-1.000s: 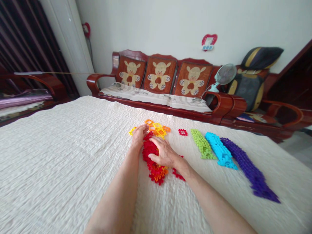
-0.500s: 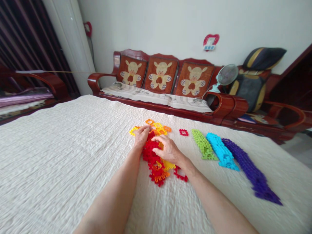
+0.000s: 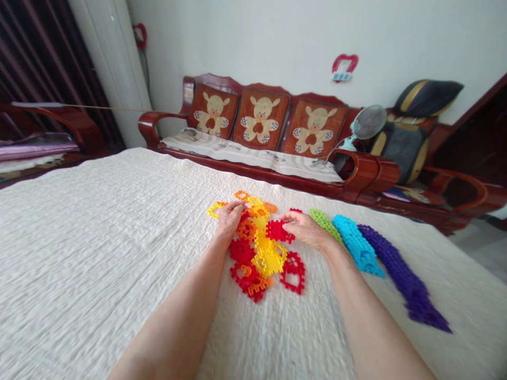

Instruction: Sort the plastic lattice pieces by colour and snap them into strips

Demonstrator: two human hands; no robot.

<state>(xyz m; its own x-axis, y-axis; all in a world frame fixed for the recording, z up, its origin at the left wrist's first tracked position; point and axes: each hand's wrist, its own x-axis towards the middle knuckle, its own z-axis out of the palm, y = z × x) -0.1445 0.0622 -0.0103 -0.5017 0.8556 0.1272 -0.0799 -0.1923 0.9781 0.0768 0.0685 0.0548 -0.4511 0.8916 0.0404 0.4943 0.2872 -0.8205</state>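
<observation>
A loose pile of interlocking plastic building pieces with notched edges lies mid-table, with yellow pieces (image 3: 271, 259), red pieces (image 3: 241, 250) and orange pieces (image 3: 259, 284). My right hand (image 3: 307, 230), at the pile's right side, has its thumb and fingers closed on red building pieces (image 3: 277, 230); how many is hard to tell. At the far left of the heap, my left hand (image 3: 229, 219) has its fingers pressed together, and what they hold is hidden. More red pieces (image 3: 293, 274) lie at the near right of the pile.
To the right lie rows of green pieces (image 3: 327, 224), light blue pieces (image 3: 358, 245) and purple pieces (image 3: 404, 279). A pale quilted cloth (image 3: 99, 227) covers the table. Behind it stand a wooden sofa (image 3: 245, 164) with bear cushions and a small fan (image 3: 368, 124).
My right hand has moved right from over the pile with red pieces in its grip, uncovering yellow pieces. My left hand has stayed nearly in place.
</observation>
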